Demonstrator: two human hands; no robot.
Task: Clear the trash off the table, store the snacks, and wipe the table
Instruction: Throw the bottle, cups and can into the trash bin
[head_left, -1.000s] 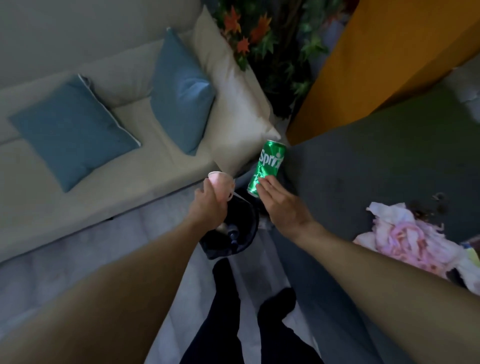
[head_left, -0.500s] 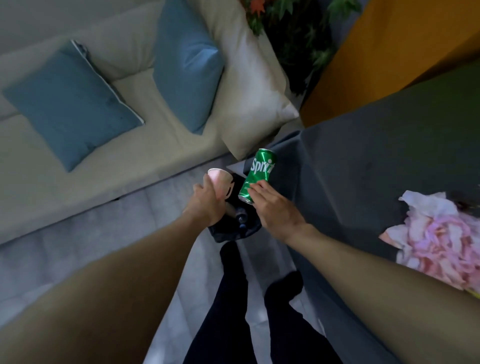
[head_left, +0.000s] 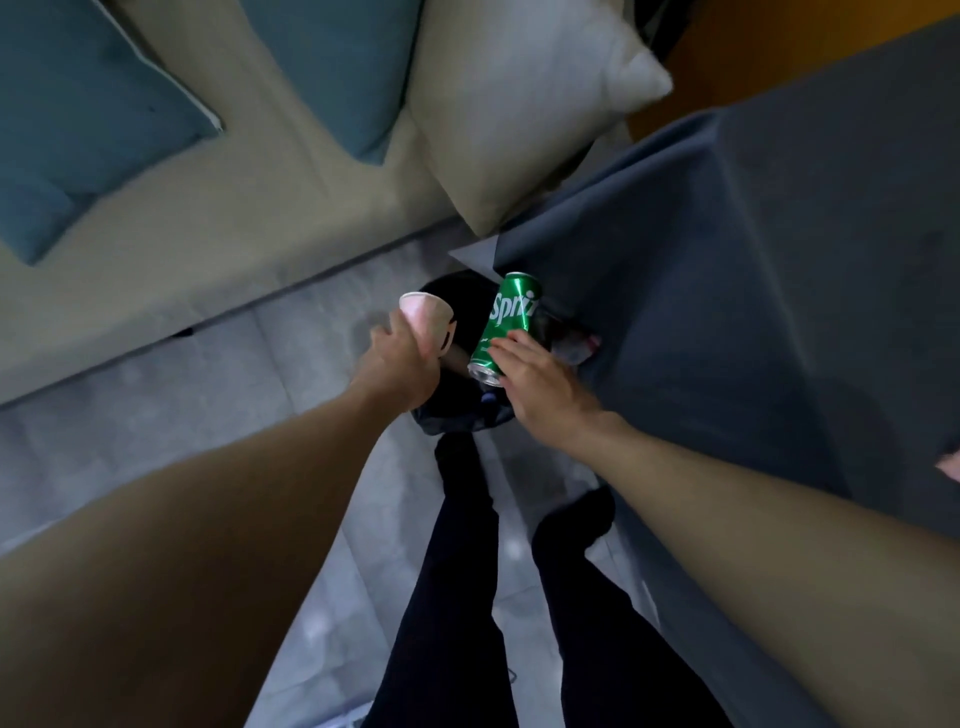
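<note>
So, L hand (head_left: 400, 369) grips cup (head_left: 427, 318), R hand (head_left: 540, 379) grips can (head_left: 506, 322), both over bin (head_left: 462, 296)

A grey tiled floor (head_left: 156, 415) fills the lower left of the frame. A black bin (head_left: 457, 291) stands on it at centre, just above two feet (head_left: 571, 519) in black socks. At right is a table (head_left: 753, 312) under dark grey cloth. At upper left, a cream sofa (head_left: 260, 234) carries two blue cushions (head_left: 78, 130) and a cream cushion (head_left: 519, 104).
</note>
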